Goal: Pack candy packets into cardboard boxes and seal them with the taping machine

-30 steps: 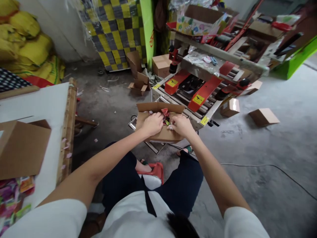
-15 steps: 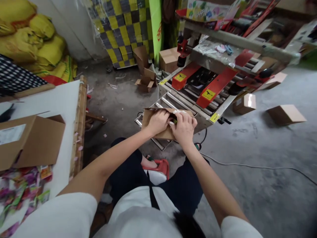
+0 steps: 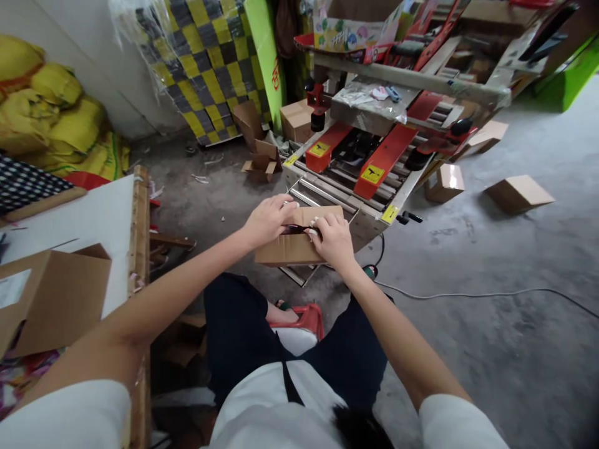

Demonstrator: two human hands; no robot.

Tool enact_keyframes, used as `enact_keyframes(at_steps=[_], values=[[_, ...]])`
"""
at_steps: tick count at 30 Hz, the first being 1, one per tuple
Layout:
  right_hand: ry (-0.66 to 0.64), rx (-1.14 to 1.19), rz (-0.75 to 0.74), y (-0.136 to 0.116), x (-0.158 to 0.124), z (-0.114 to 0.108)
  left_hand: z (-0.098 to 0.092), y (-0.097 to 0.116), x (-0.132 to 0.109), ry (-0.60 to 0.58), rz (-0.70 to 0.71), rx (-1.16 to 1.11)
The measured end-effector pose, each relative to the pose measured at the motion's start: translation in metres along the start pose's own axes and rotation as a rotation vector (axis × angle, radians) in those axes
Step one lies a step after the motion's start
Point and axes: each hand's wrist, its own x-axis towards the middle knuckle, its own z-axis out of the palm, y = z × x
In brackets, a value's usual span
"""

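A small brown cardboard box (image 3: pixel 291 251) rests at the near end of the roller conveyor (image 3: pixel 322 190). Its two long top flaps are folded inward, and a narrow gap between them shows something dark inside that I cannot make out. My left hand (image 3: pixel 267 221) grips the box at its left end, fingers curled over the far flap and the thumb side near the gap. On the right, my right hand (image 3: pixel 333 239) has bent fingers and thumb closed on the flap edges at the gap. The right end of the box is partly hidden beneath it.
A red-and-metal carton sealing machine (image 3: pixel 369 168) stands just beyond the box. To the left, a white table (image 3: pixel 119 218) bears a larger open carton (image 3: pixel 70 293). Closed boxes (image 3: pixel 519 193) lie on the floor at right, near a grey cable (image 3: pixel 468 294). A red stool (image 3: pixel 309 319) sits below.
My left hand has shifted left to the box's end, and my hands are farther apart. The flaps now lie flatter, with a narrower gap. The view has turned slightly right.
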Motion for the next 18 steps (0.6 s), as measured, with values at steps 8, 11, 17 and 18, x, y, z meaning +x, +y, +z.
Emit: enact_keyframes(at_steps=[8, 11, 17, 18], values=[[0.058, -0.02, 0.183, -0.002, 0.013, 0.003, -0.008, -0.004, 0.022, -0.567, -0.081, -0.228], [0.009, -0.007, 0.123, 0.004, 0.02, 0.005, -0.002, 0.033, 0.001, -0.443, -0.181, -0.024], [-0.012, 0.264, -0.105, 0.028, 0.031, 0.006, 0.013, 0.087, -0.025, -0.273, -0.386, 0.088], [0.021, 0.306, -0.116, 0.029, 0.03, 0.007, 0.013, 0.088, -0.026, -0.261, -0.388, 0.081]])
